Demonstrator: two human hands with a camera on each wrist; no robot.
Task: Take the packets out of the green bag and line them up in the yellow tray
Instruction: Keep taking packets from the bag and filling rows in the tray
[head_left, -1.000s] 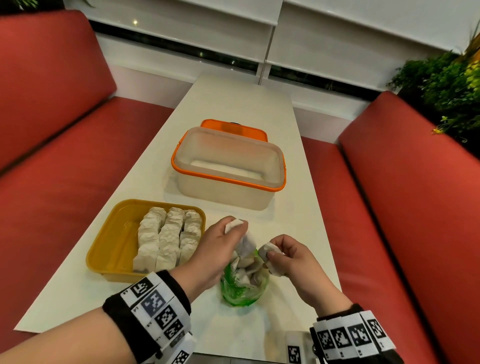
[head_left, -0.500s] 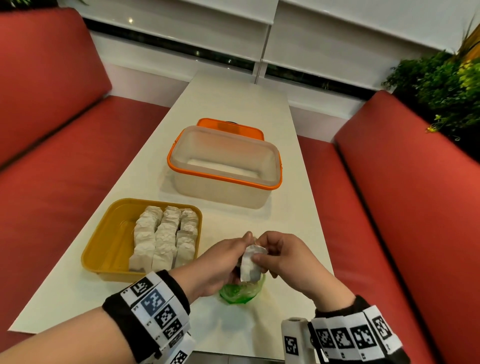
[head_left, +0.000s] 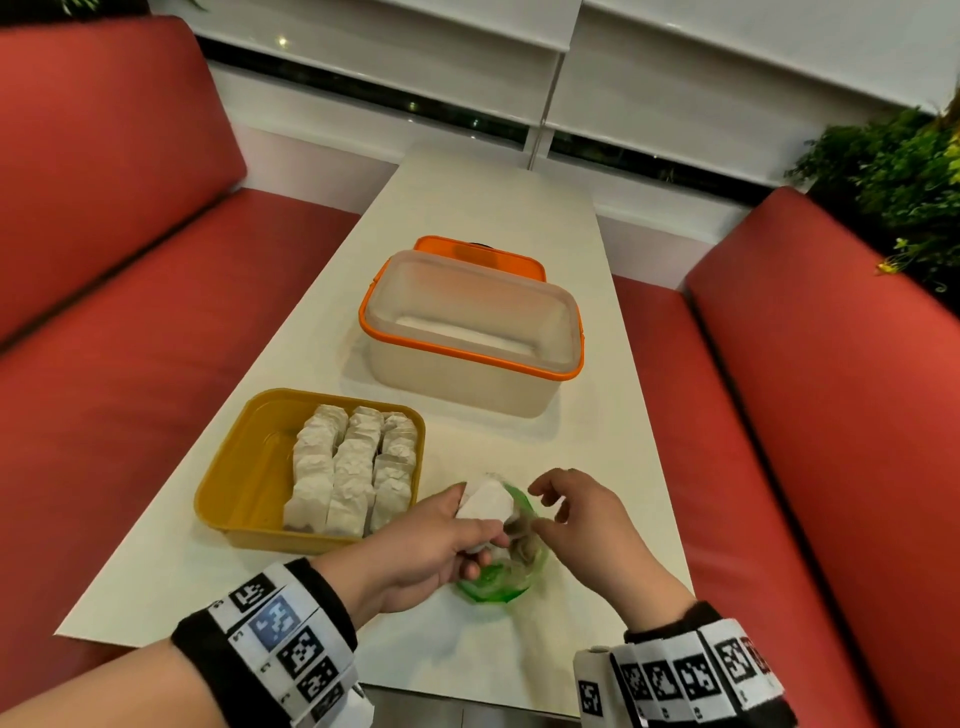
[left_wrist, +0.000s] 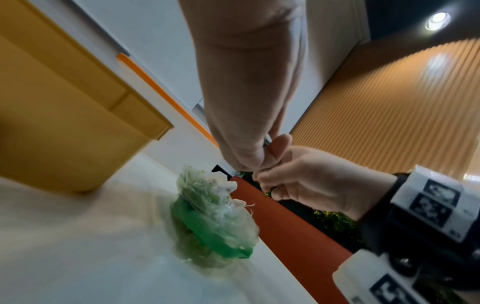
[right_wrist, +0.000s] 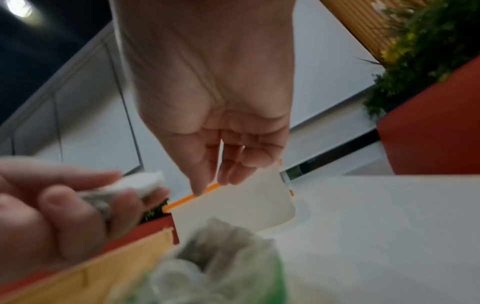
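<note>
Two red padded benches flank a long, smooth white table, with white roller blinds above its far end and leafy green plants at the far right. On the table stands a frosted, rounded-rectangular plastic box with an orange rim, and an orange lid lies behind it, touching. Nearer, to the left, sits the yellow tray, a glossy shallow rectangle with rounded corners; three rows of crinkled, off-white paper packets fill its right part, touching one another. Just beside the tray's right near corner the green bag rests on the table, thin crumpled translucent plastic with more packets inside. The left hand hovers over the bag's left edge, fingers and thumb curled around a flat white packet, partly hiding the bag's mouth. The right hand hangs above the bag's right side, fingers loosely bent and spread, holding nothing. Both wrists wear black bands with printed square markers.
</note>
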